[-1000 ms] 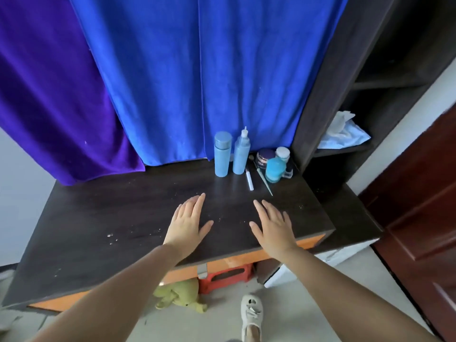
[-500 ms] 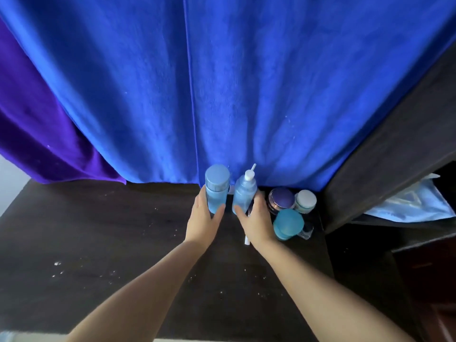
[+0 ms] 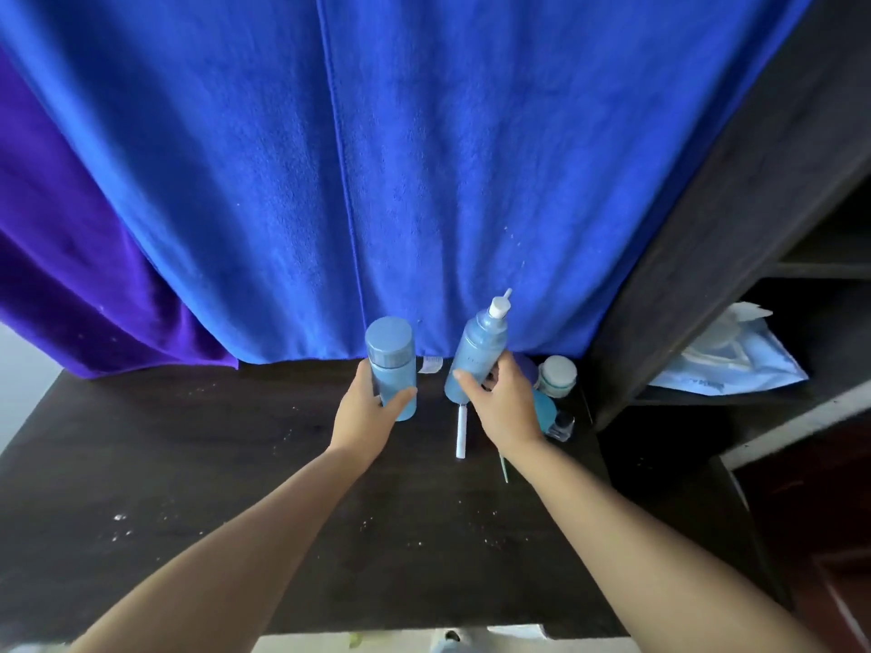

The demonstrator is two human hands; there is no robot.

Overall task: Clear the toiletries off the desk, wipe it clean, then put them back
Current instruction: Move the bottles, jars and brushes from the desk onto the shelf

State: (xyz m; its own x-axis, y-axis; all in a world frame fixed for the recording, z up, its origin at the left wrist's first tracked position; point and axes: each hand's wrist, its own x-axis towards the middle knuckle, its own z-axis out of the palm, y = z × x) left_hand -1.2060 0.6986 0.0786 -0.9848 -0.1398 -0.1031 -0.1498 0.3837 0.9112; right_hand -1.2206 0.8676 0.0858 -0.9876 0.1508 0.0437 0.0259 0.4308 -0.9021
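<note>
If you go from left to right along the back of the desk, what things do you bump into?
Purple curtain → flat-capped blue bottle in the left hand → nozzle-topped blue bottle in the right hand → white-lidded jar → blue packet on the side shelf.

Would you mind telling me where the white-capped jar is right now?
In the head view, the white-capped jar stands at the desk's back right corner, just right of the right hand and beside the dark shelf unit.
</note>
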